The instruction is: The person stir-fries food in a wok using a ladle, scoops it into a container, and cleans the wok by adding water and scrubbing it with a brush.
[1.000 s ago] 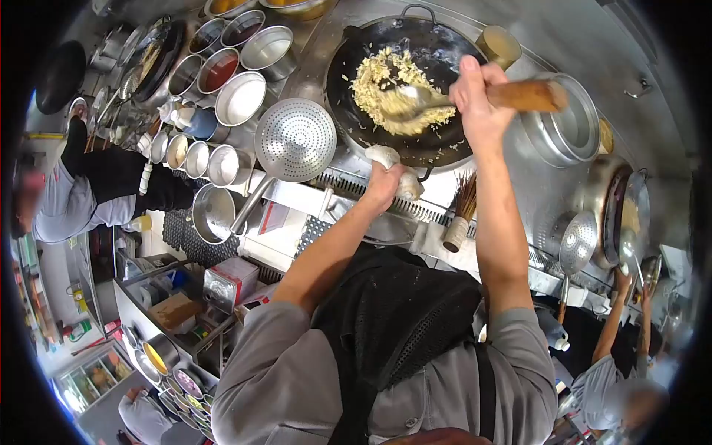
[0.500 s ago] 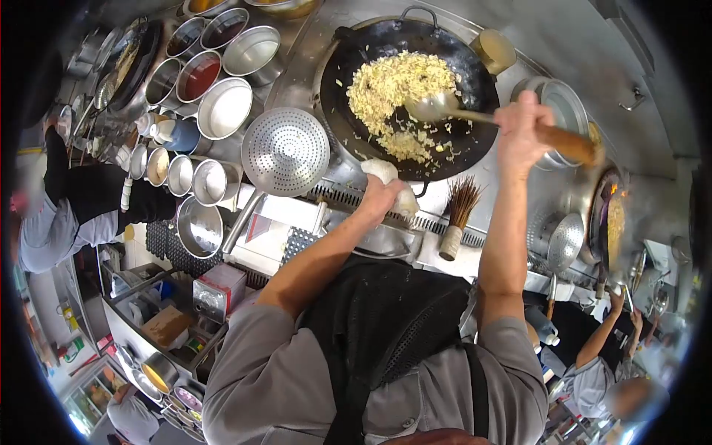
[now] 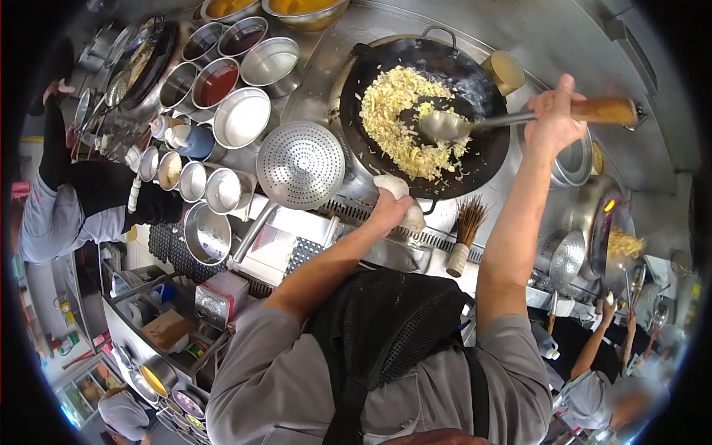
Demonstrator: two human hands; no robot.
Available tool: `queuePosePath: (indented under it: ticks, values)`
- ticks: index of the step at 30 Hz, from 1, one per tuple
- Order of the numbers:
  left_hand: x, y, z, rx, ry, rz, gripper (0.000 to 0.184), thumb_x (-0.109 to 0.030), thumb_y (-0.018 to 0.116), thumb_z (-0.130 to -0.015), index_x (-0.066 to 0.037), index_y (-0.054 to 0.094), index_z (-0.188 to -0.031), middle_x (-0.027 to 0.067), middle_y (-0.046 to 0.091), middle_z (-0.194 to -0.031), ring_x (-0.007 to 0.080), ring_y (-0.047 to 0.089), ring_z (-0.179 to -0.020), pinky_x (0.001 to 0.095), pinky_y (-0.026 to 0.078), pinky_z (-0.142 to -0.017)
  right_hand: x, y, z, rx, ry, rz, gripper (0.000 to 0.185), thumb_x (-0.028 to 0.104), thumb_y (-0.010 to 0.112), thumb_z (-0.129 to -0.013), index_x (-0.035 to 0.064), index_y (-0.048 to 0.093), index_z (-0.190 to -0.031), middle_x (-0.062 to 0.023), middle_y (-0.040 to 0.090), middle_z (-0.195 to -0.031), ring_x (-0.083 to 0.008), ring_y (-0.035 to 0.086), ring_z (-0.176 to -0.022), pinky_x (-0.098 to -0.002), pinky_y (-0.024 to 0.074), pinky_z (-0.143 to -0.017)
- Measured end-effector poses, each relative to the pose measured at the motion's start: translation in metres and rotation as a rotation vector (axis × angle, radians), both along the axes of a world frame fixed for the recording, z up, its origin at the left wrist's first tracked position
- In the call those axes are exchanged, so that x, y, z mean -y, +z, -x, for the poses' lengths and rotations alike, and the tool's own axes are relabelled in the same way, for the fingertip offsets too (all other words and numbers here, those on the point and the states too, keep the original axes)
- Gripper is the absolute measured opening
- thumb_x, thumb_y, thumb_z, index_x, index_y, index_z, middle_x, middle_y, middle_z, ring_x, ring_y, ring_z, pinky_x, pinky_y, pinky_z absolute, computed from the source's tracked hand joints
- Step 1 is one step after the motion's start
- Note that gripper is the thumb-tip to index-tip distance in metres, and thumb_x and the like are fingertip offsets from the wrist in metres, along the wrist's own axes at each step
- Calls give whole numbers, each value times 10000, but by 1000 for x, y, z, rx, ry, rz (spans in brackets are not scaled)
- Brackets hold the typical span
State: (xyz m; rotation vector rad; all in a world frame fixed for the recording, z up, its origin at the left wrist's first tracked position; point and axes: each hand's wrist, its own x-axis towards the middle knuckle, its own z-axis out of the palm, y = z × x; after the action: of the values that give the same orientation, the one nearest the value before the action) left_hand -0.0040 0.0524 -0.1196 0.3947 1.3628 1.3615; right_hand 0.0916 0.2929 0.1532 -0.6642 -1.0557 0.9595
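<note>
A black wok point(image 3: 486, 159) holds loose, pale yellow chopped food point(image 3: 393, 111). My right hand point(image 3: 555, 122) is closed round the handle of a metal ladle point(image 3: 445, 127), near where the metal meets the wood. The ladle's bowl rests among the food in the middle of the wok. At the wok's near rim, my left hand point(image 3: 391, 211) is closed on a whitish cloth point(image 3: 391, 186), beside the small loop handle. A bundled bamboo brush point(image 3: 467, 230) lies just to the right of the left hand, below the wok.
A perforated strainer point(image 3: 300, 165) lies left of the wok. Beyond it stand metal containers, one with red sauce point(image 3: 216, 83). A metal cup point(image 3: 503, 72) is at the wok's back right. Co-workers stand at far left point(image 3: 67, 222) and right point(image 3: 591, 386), the latter by another wok.
The ladle has shifted through the food, which is spread differently round the wok. My right hand has moved right with it. My left hand stays at the near rim. The whole view has shifted somewhat.
</note>
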Motion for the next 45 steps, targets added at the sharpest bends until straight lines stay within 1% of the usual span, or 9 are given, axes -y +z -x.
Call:
queuePosePath:
  ticks: [5,11,15,21,27,31,37,41,45]
  values:
    - [0,-25,-2,45,-16,-24,591,-48,637,-912,68,335,-1407,178,564,-1280,271,605,-1153,387,543,-931,3,-61,41,-159,241,-104,323,106,700,-987,50,481,-756,-30,498,-556,-112,423,-423,-294,399,-407]
    - [-3,-25,3,-56,-41,13,637,-60,638,-921,88,293,-1435,196,551,-1297,296,589,-1183,385,533,-963,40,20,49,196,264,125,413,113,695,-1004,120,411,-704,17,374,-536,-106,321,-427,-307,321,-427]
    - [0,15,5,-53,-43,53,656,-82,648,-931,109,279,-1438,211,546,-1315,294,585,-1187,384,523,-977,53,-8,56,-26,566,-159,390,109,698,-1002,106,443,-707,33,382,-548,-94,329,-439,-298,316,-442]
    - [0,7,6,-49,-16,58,632,-108,655,-941,94,303,-1426,206,561,-1304,286,600,-1165,389,529,-970,97,6,51,720,535,-233,385,161,690,-1013,83,492,-693,48,489,-607,-101,454,-521,-284,348,-482]
    - [-1,-32,6,8,-55,-183,686,-90,641,-916,51,263,-1470,156,530,-1268,268,566,-1146,376,491,-998,154,37,-3,639,801,-402,392,177,753,-950,52,537,-647,-77,608,-656,-183,586,-560,-314,430,-511]
    - [-2,-3,1,26,16,-50,611,-76,638,-922,49,327,-1432,154,562,-1257,264,605,-1120,386,522,-968,110,-20,0,794,343,-435,425,234,722,-995,52,557,-649,-29,590,-597,-116,511,-489,-318,366,-443]
    - [5,-9,0,83,-5,-43,557,-61,647,-921,57,378,-1394,177,587,-1251,268,624,-1104,378,542,-924,145,14,-31,549,258,-64,416,218,715,-1010,56,513,-685,-7,543,-572,-70,473,-527,-274,363,-469]
    - [-1,-9,5,-119,-4,3,595,-104,651,-922,74,358,-1408,191,584,-1267,283,612,-1140,391,529,-968,79,-54,-17,208,142,10,366,144,720,-999,65,472,-743,-1,541,-587,-67,444,-483,-264,359,-446]
    - [1,9,4,-138,34,-6,631,-121,619,-929,98,333,-1447,207,568,-1324,296,582,-1207,401,496,-1016,111,-2,-18,356,-15,-124,338,123,696,-1013,74,464,-772,-12,496,-578,-81,399,-457,-280,376,-419]
